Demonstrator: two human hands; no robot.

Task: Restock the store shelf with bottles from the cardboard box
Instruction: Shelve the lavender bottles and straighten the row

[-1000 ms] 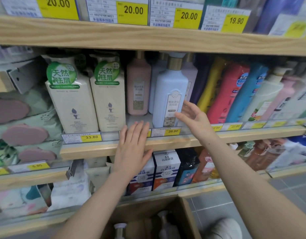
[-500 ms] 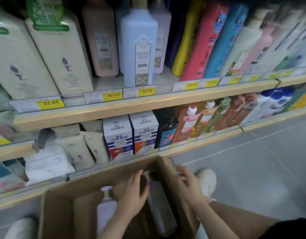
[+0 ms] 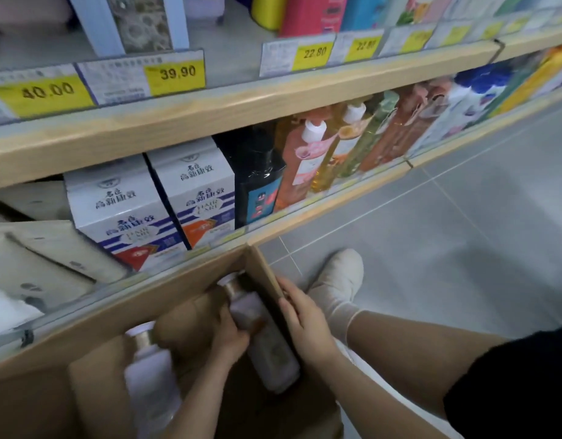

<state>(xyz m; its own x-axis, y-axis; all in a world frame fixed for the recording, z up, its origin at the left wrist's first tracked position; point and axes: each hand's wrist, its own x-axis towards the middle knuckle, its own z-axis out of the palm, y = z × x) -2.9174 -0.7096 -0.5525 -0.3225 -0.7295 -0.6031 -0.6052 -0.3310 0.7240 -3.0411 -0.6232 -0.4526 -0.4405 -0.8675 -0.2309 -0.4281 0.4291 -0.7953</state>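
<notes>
An open cardboard box sits on the floor below the shelves. Inside it a pale lilac pump bottle leans against the right wall, its gold collar near the top corner. My left hand is closed around this bottle's upper body. My right hand rests on the box's right wall beside the same bottle, fingers curled over the edge. A second lilac bottle stands at the box's left side. On the upper shelf a light blue bottle stands behind the 39.90 tag.
A wooden shelf edge carries yellow price tags. Below it stand white cartons, a dark bottle and orange and green bottles. A white shoe and grey floor tiles lie to the right of the box.
Both hands dropped from the upper shelf down into the box. My left hand has closed on the leaning lilac bottle, and my right hand has settled on the box wall. The view tilted downward.
</notes>
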